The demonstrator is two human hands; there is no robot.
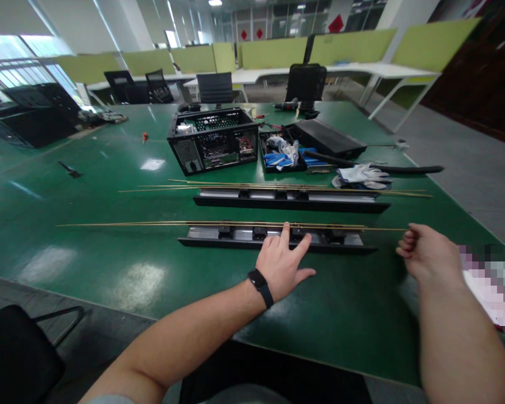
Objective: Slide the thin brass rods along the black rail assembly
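My left hand (281,257), wearing a black watch (259,282), reaches over the nearer metal rail (206,233). Its fingers are spread, and the index fingertip rests on or just above the thin brass-coloured rods (151,224) lying along that rail. Black blocks (260,232) sit in the rail's channel beneath the rods. Off the rail's right end, my right hand (425,249) is closed, pinching the end of one thin rod (389,229). Behind lies a second rail (336,205) with more thin rods (155,187) along it.
An open black computer case (219,143) stands beyond the rails. Right of it are a black tray (283,163) with gloves, a flat black panel (326,137), a black tube (412,169) and white gloves (364,176). Dark boxes (29,115) stand at far left.
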